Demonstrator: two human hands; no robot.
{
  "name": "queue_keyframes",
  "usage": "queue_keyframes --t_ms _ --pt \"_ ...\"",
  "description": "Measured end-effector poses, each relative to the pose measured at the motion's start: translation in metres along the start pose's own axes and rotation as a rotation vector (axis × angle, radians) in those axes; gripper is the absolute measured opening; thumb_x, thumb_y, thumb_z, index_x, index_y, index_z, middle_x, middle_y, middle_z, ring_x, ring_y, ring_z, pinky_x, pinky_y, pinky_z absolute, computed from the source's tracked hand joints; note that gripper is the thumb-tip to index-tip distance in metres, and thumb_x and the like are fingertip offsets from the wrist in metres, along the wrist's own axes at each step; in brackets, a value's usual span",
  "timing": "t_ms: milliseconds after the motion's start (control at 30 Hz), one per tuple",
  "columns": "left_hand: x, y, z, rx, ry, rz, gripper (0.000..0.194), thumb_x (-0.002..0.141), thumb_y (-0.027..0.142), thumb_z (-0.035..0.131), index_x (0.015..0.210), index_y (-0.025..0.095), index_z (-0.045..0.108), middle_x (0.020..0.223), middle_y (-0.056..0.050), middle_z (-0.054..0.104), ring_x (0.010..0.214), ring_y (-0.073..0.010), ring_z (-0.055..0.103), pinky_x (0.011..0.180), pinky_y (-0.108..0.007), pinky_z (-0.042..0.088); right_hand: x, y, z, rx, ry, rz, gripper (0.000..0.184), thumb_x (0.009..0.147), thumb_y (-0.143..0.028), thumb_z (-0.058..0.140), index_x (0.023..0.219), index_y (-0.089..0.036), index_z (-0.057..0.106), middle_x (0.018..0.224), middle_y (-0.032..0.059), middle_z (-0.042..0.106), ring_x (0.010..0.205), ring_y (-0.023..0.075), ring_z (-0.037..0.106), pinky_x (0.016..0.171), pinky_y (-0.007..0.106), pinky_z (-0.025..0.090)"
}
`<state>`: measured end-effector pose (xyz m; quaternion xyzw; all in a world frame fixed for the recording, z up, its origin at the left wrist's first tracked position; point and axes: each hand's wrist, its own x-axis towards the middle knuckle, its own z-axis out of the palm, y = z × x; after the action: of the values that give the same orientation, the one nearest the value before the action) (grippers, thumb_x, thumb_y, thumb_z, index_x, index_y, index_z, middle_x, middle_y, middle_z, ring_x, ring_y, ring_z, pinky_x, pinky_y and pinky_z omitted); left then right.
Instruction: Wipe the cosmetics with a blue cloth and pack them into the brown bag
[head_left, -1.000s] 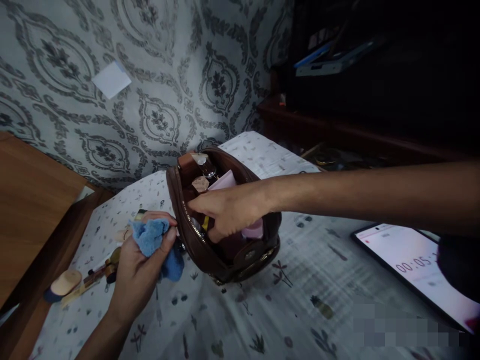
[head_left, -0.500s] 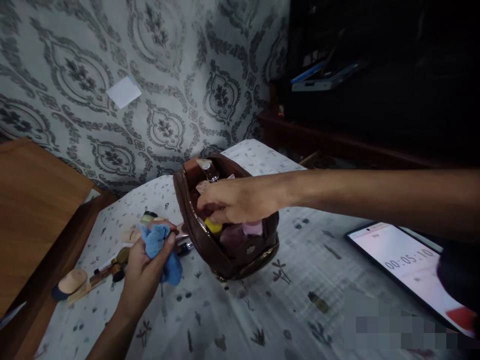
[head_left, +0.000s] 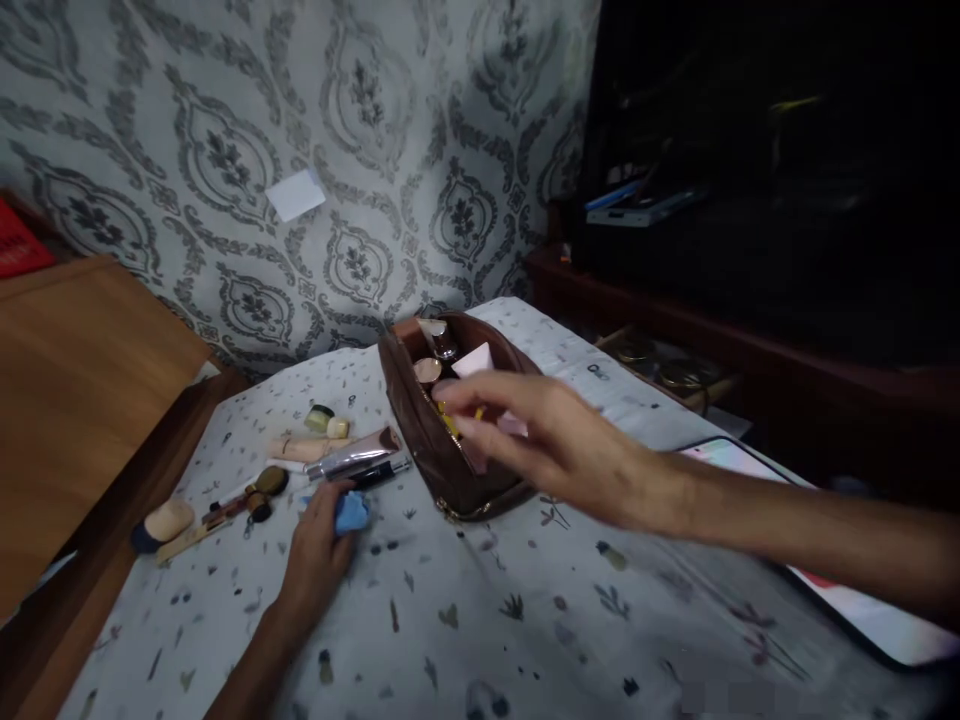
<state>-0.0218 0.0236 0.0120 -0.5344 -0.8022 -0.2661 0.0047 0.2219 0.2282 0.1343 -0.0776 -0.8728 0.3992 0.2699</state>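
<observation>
A brown zip bag (head_left: pixel 416 425) stands unzipped on the patterned cloth, with a dark bottle with a shiny cap (head_left: pixel 442 342), a round beige item (head_left: pixel 427 371), a pale pink item (head_left: pixel 472 360) and something yellow inside. My right hand (head_left: pixel 532 430) hovers over its opening, thumb and fingers apart, with nothing visible between them; it hides part of the contents. Low over the cloth, my left hand (head_left: pixel 319 535) grips a small blue cloth (head_left: pixel 351 512). Just beyond it lie a silvery pink tube (head_left: pixel 352 454) and a dark pen-like item (head_left: pixel 379 473).
More cosmetics lie to the left: a beige tube (head_left: pixel 296 447), a small green-lidded jar (head_left: pixel 319 417), a beige sponge-like item (head_left: pixel 169 520). My right forearm crosses above a lit phone (head_left: pixel 870 625). A wooden panel (head_left: pixel 97 400) borders the left; a patterned wall (head_left: pixel 360 130) rises behind.
My left hand has lowered with the blue cloth, away from the bag's side. My right hand has lifted out of the bag, its fingers parting. The view has shifted, and the bag sits lower and flatter.
</observation>
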Motion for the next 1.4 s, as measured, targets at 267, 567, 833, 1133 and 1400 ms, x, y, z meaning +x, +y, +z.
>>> queue_keyframes --t_ms 267,567,833,1133,1400 --pt "-0.013 -0.005 0.011 -0.096 0.054 0.054 0.039 0.075 0.012 0.047 0.112 0.02 0.053 0.11 -0.01 0.062 0.107 -0.0265 0.059 0.095 -0.041 0.047 -0.04 -0.013 0.103 0.02 -0.18 0.008 0.032 0.092 -0.019 0.046 0.124 -0.019 0.053 0.102 0.0087 0.068 0.083 0.0172 0.063 0.081 0.033 0.053" --pt "-0.012 -0.028 0.015 -0.159 0.191 0.119 0.044 0.071 0.006 0.046 0.111 0.019 0.055 0.113 -0.01 0.061 0.11 -0.0256 0.057 0.097 -0.041 0.046 0.009 0.038 0.204 0.709 0.133 0.489 0.032 0.08 -0.035 0.058 0.107 -0.019 0.05 0.077 -0.0001 0.058 0.073 0.0171 0.065 0.053 0.024 0.05" --pt "-0.005 -0.06 0.006 -0.189 0.351 -0.054 0.028 0.079 0.015 0.047 0.104 0.018 0.058 0.103 -0.01 0.065 0.099 -0.0255 0.06 0.091 -0.039 0.047 0.007 0.06 0.233 0.546 0.13 0.265 0.035 0.082 -0.039 0.053 0.111 -0.019 0.047 0.078 -0.0018 0.056 0.064 0.0137 0.062 0.051 0.025 0.049" --pt "0.0 -0.064 0.001 -0.225 0.42 -0.207 0.016 0.085 0.03 0.05 0.097 0.021 0.054 0.081 -0.003 0.064 0.075 -0.0207 0.061 0.073 -0.032 0.046 0.007 0.063 0.235 0.503 0.08 0.244 0.031 0.085 -0.034 0.048 0.112 -0.019 0.046 0.078 -0.0025 0.053 0.063 0.0128 0.062 0.051 0.024 0.048" --pt "0.004 -0.071 0.0 -0.274 0.467 -0.296 0.028 0.087 0.046 0.048 0.097 0.02 0.051 0.079 -0.002 0.061 0.074 -0.0221 0.061 0.075 -0.035 0.047 0.008 0.063 0.237 0.503 0.1 0.252 0.025 0.084 -0.025 0.048 0.108 -0.02 0.047 0.076 -0.0035 0.053 0.061 0.0117 0.062 0.049 0.022 0.047"
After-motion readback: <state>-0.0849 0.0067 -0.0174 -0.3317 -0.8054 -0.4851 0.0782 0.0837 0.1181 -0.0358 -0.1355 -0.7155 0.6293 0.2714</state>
